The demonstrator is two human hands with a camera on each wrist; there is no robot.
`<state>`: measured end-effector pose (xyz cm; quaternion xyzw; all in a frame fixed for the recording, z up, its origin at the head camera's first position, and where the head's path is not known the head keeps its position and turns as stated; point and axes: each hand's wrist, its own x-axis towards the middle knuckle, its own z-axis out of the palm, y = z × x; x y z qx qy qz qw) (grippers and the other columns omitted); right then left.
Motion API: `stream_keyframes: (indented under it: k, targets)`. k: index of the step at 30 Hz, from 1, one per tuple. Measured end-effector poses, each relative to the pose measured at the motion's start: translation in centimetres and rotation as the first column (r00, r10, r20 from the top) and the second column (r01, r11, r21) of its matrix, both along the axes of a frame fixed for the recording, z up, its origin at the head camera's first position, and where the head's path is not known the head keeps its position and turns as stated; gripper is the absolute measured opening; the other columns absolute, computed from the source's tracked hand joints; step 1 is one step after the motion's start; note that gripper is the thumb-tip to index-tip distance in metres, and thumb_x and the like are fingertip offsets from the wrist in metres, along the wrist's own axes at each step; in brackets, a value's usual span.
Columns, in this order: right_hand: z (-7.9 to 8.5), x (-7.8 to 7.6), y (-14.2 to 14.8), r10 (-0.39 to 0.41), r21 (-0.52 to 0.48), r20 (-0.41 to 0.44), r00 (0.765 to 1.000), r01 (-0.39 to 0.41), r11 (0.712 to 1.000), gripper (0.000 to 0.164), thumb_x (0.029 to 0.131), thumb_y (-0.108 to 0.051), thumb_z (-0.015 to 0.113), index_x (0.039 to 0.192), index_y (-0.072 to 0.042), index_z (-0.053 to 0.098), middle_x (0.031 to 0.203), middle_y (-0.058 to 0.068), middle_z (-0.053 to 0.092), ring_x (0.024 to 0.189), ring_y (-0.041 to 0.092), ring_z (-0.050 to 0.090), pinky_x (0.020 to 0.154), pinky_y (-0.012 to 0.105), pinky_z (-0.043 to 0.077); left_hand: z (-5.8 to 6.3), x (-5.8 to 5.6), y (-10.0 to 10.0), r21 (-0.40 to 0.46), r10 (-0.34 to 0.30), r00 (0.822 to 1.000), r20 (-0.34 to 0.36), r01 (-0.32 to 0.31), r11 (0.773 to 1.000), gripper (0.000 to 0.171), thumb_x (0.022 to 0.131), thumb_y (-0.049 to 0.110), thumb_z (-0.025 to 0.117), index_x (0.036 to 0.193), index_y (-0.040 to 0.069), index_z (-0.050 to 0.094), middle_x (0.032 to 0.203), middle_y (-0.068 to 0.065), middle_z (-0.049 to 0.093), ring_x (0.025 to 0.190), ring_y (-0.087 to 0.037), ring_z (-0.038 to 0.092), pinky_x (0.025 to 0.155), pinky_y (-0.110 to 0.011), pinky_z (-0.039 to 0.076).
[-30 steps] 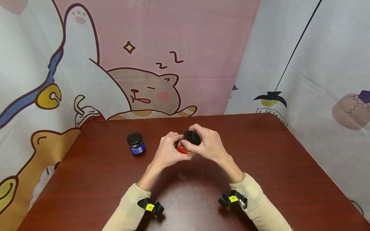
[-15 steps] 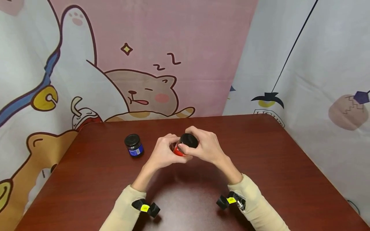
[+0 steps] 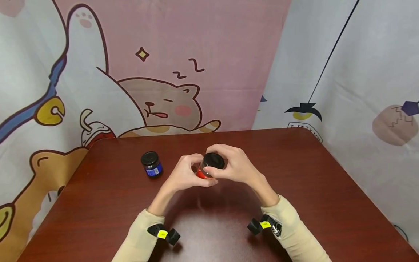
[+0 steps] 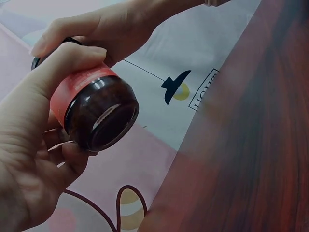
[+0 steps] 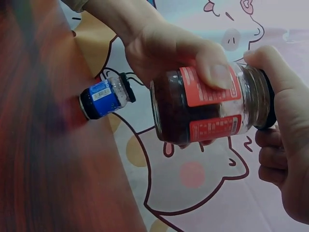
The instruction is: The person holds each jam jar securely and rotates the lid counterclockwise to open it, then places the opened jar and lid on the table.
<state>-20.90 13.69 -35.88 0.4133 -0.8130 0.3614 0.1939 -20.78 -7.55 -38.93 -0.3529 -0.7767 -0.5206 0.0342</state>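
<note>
A glass jar [image 5: 215, 108] with a red label, dark contents and a black lid [image 3: 214, 160] is held above the table between both hands. My left hand [image 3: 186, 172] grips the jar's body, its thumb across the label and its fingers round the far side. On the lid end, my right hand [image 3: 234, 165] holds the black lid with thumb and curled fingers on opposite sides. The jar leans slightly in the head view. Its dark glass base shows in the left wrist view.
A second jar [image 3: 152, 165], with a blue label and black lid, stands upright on the brown table [image 3: 98, 203] to the left of the hands. Behind the table hangs a printed cloth [image 3: 235, 65] with cartoon animals.
The right hand has turned slightly counterclockwise at the lid. Jar and hands sit a little further left and lower in the head view, which has also shifted. The blue-labelled jar stays standing.
</note>
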Motion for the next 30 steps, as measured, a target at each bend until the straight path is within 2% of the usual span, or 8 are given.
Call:
stream_keyframes:
  k: [7, 16, 19, 24, 30]
  targets:
    - [0.5, 0.0, 0.5, 0.130, -0.014, 0.076, 0.989, -0.130, 0.991, 0.036, 0.087, -0.028, 0.078, 0.120, -0.018, 0.067, 0.102, -0.008, 0.064, 0.083, 0.009, 0.055, 0.065, 0.026, 0.048, 0.2, -0.1, -0.2, 0.022, -0.069, 0.997, 0.024, 0.069, 0.997, 0.036, 0.072, 0.025, 0.091, 0.104, 0.023, 0.075, 0.092, 0.007, 0.071, 0.083, -0.016, 0.064, 0.069, -0.034, 0.055]
    - [0.8, 0.1, 0.6, 0.197, -0.007, 0.102, 0.975, -0.197, 0.980, 0.042, 0.085, -0.020, 0.081, 0.125, -0.015, 0.068, 0.094, -0.004, 0.060, 0.081, 0.012, 0.050, 0.063, 0.035, 0.047, 0.1, -0.3, -0.5, 0.046, -0.134, 0.990, 0.046, 0.132, 0.990, 0.037, 0.072, 0.021, 0.091, 0.105, 0.019, 0.074, 0.092, 0.005, 0.073, 0.081, -0.018, 0.065, 0.067, -0.033, 0.054]
    - [1.0, 0.3, 0.6, 0.208, 0.005, 0.105, 0.972, -0.210, 0.978, 0.042, 0.086, -0.021, 0.079, 0.126, -0.016, 0.068, 0.094, -0.005, 0.058, 0.082, 0.012, 0.049, 0.065, 0.032, 0.045, 0.1, -0.3, -0.7, 0.060, -0.172, 0.982, 0.074, 0.167, 0.984, 0.038, 0.071, 0.018, 0.090, 0.105, 0.016, 0.074, 0.091, 0.003, 0.073, 0.080, -0.018, 0.065, 0.065, -0.032, 0.053]
    - [1.4, 0.7, 0.4, 0.223, 0.036, 0.110, 0.969, -0.228, 0.973, 0.039, 0.089, -0.025, 0.075, 0.128, -0.021, 0.067, 0.096, -0.009, 0.056, 0.086, 0.008, 0.049, 0.070, 0.027, 0.046, 0.0, -0.3, -1.0, 0.116, -0.289, 0.948, 0.131, 0.274, 0.955, 0.038, 0.075, 0.019, 0.090, 0.106, 0.007, 0.072, 0.090, -0.004, 0.073, 0.077, -0.020, 0.066, 0.064, -0.038, 0.059]
    - [2.0, 1.4, 0.0, 0.258, 0.035, 0.099, 0.961, -0.262, 0.964, 0.039, 0.091, -0.025, 0.072, 0.129, -0.020, 0.067, 0.097, -0.009, 0.055, 0.089, 0.007, 0.050, 0.072, 0.027, 0.046, -0.2, -0.5, -1.0, 0.152, -0.407, 0.904, 0.129, 0.388, 0.909, 0.043, 0.078, 0.033, 0.088, 0.103, 0.002, 0.071, 0.090, -0.006, 0.072, 0.078, -0.019, 0.064, 0.069, -0.037, 0.058]
